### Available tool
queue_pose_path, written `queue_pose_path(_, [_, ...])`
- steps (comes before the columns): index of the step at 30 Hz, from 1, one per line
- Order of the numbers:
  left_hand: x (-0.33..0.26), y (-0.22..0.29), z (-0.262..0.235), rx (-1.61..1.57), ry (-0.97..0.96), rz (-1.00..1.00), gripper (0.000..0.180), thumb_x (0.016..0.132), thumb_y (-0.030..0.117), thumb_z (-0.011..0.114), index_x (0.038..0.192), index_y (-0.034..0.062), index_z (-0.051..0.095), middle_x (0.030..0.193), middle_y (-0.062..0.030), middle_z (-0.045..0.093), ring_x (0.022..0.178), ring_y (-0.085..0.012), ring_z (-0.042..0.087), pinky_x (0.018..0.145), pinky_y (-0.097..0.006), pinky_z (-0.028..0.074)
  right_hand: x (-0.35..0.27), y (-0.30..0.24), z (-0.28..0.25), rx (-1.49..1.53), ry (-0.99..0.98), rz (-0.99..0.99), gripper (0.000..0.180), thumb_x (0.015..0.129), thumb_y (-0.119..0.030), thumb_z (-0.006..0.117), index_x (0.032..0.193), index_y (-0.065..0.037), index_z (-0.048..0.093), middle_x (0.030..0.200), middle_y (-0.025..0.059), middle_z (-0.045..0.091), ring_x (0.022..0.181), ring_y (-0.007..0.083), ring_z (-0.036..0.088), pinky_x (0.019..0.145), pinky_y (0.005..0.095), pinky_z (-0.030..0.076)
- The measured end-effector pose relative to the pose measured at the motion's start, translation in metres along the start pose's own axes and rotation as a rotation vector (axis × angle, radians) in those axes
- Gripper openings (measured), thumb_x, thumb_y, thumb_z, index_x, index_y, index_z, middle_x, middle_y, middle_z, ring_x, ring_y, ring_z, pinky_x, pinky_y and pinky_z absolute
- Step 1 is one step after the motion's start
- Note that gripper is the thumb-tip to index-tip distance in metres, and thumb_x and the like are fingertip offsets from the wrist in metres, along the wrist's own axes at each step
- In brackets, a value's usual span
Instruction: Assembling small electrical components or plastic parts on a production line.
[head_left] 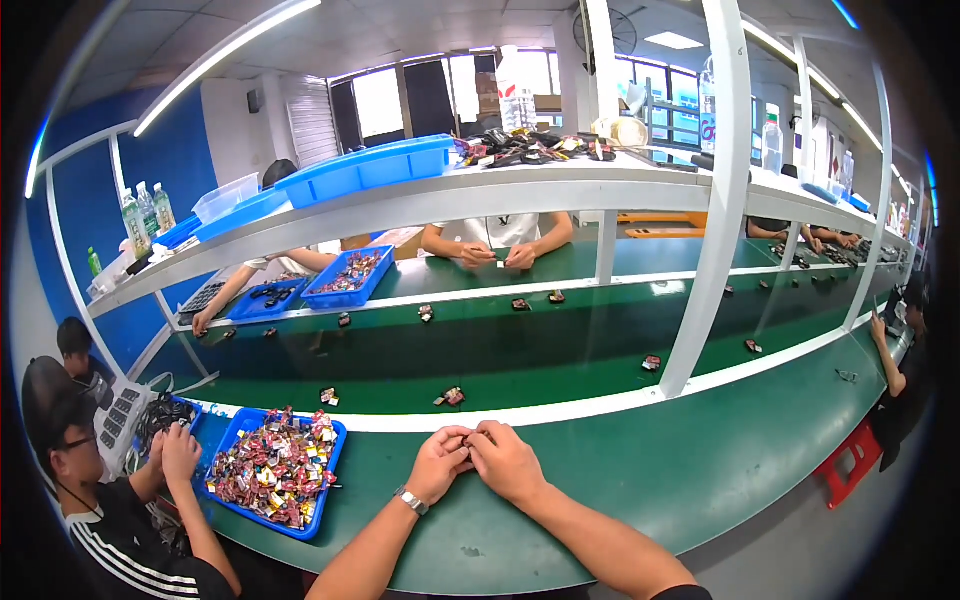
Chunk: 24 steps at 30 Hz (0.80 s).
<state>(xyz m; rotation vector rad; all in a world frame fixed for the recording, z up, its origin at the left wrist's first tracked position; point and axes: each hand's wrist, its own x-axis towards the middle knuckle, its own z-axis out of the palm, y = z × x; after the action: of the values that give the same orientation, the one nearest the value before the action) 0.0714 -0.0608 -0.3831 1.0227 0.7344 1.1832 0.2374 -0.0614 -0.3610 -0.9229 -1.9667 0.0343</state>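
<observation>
Over the green work table (640,480), my left hand (440,464) and my right hand (506,462) meet fingertip to fingertip. Both are closed in a pinch. Whatever lies between the fingers is too small and too covered to name. A metal watch or bracelet (411,500) is round my left wrist. To the left of my hands stands a blue tray (338,450), heaped with small red, white and yellow parts (272,465). Just beyond my hands, a small red-and-white part (453,396) rests on the green conveyor belt (560,365).
A white rail (570,411) and an upright post (712,220) separate my table from the belt. Above runs a shelf holding a blue bin (365,172), bottles and dark parts. A co-worker (130,510) sits close on my left; others work opposite and at far right. A red stool (853,465) stands right.
</observation>
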Motion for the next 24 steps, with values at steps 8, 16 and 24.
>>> queue_pose_path(8, [0.000,0.000,-0.002,-0.031,0.000,-0.030,0.028,0.096,-0.002,0.047,0.124,0.0025,0.048,0.119,-0.0091,0.061,0.110,-0.0197,0.060,0.095,-0.041,0.052,0.003,0.005,0.000,-0.091,0.022,-0.138,0.018,0.073,-0.007,0.070,0.090,-0.007,0.063,0.096,0.0056,0.060,0.087,0.0246,0.059,0.074,0.0358,0.052])
queue_pose_path(16, [0.001,-0.002,0.000,-0.001,0.005,-0.040,0.028,0.096,-0.004,0.044,0.123,0.0028,0.048,0.116,-0.0083,0.061,0.106,-0.0184,0.061,0.094,-0.039,0.052,0.005,0.009,0.001,-0.038,-0.032,-0.134,0.019,0.072,-0.004,0.068,0.090,-0.004,0.061,0.095,0.0095,0.058,0.089,0.0272,0.057,0.077,0.0366,0.051])
queue_pose_path(24, [-0.001,0.002,-0.001,-0.031,0.002,-0.040,0.028,0.096,-0.004,0.045,0.122,0.0030,0.048,0.117,-0.0087,0.061,0.108,-0.0196,0.062,0.094,-0.039,0.053,0.010,0.012,-0.012,0.073,-0.076,-0.187,0.019,0.072,-0.003,0.069,0.088,-0.005,0.060,0.096,0.0075,0.058,0.089,0.0276,0.057,0.078,0.0384,0.051])
